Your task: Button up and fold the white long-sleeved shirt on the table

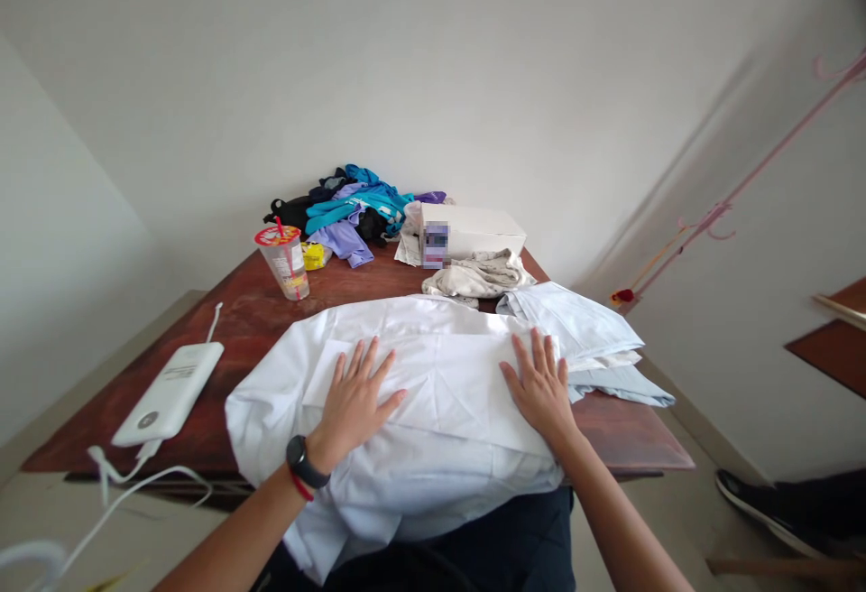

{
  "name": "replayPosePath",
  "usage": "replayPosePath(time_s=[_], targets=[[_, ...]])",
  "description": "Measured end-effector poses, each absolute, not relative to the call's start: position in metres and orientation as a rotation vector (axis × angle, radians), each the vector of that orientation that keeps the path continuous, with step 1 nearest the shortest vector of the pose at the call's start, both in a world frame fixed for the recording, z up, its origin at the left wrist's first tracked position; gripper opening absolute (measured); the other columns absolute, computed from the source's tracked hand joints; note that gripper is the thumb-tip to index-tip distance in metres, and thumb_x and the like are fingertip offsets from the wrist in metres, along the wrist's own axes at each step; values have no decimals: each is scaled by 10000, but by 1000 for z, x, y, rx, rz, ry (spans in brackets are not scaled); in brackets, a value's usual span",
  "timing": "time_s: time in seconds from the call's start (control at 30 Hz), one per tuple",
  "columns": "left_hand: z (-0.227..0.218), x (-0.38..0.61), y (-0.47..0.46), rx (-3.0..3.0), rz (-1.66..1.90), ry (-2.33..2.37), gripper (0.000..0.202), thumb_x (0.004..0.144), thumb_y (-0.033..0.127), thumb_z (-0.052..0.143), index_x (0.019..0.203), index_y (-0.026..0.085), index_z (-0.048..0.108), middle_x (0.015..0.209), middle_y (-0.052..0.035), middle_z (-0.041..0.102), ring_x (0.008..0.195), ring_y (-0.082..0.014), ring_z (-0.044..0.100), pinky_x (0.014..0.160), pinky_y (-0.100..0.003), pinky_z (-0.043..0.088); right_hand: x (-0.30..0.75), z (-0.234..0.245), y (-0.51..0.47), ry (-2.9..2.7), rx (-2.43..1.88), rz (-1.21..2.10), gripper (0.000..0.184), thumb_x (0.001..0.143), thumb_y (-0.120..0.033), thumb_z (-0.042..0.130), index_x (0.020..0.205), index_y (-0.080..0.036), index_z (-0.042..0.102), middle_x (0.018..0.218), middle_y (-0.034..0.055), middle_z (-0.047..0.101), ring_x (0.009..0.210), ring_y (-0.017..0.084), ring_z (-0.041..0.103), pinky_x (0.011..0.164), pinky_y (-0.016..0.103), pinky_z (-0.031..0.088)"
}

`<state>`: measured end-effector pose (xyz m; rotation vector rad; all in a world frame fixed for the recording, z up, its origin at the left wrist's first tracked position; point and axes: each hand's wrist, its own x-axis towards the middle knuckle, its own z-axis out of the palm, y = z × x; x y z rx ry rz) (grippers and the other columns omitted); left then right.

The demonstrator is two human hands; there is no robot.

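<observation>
A white garment (419,466) lies spread over the front of the table, its lower part hanging over the edge onto my lap. On top of it rests a flat white rectangular panel (439,384), either folded cloth or a sheet; I cannot tell which. My left hand (362,402) presses flat on the panel's left part with fingers spread. Over its right end lies my right hand (539,384), also flat with fingers apart. Just right of that hand is a stack of folded pale blue and white clothes (575,330).
Left on the wooden table (223,330) lies a white power bank (169,393) with a cable. A plastic cup (284,263) with a straw stands behind it. Farther back are piled clothes (358,208), a white box (474,229) and a patterned cloth (480,276). A pink rack (764,159) leans right.
</observation>
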<state>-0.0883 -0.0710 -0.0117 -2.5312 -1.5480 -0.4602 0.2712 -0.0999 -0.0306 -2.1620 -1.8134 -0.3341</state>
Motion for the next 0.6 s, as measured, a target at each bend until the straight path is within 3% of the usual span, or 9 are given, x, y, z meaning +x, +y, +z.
replayPosePath(time_s=[0.6], targets=[[-8, -87, -72, -2535, -435, -1552, 668, 976, 589, 542, 1563, 276, 485, 1667, -151, 328, 1533, -404, 303, 1191, -670, 287, 271, -31, -96, -1640, -2269, -170, 679, 1044, -610, 282, 1657, -321, 235, 1753, 75, 55, 1601, 361, 33, 1238, 600, 215]])
